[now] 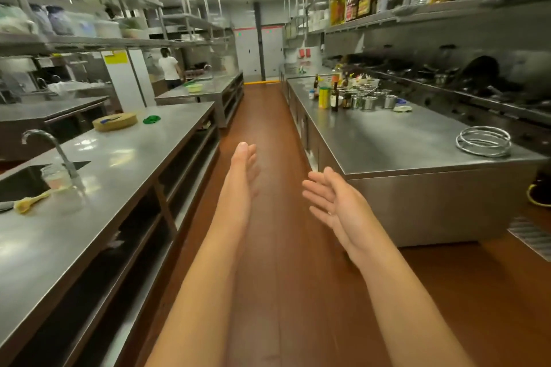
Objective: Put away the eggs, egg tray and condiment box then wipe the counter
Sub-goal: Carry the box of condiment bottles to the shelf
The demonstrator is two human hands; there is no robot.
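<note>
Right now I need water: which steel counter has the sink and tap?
The long steel counter on the left; its curved tap stands by the sink.

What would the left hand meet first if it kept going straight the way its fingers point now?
Nothing close, it seems. The left hand is open and empty, fingers pointing down the aisle over the brown floor between the two steel counters. The way looks free, though depth is hard to judge.

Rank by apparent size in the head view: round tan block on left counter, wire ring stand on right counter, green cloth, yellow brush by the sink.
1. Round tan block and wire ring stand: look alike, no ranking.
2. Yellow brush, though nearness to the camera inflates it.
3. Green cloth, smallest.
</note>
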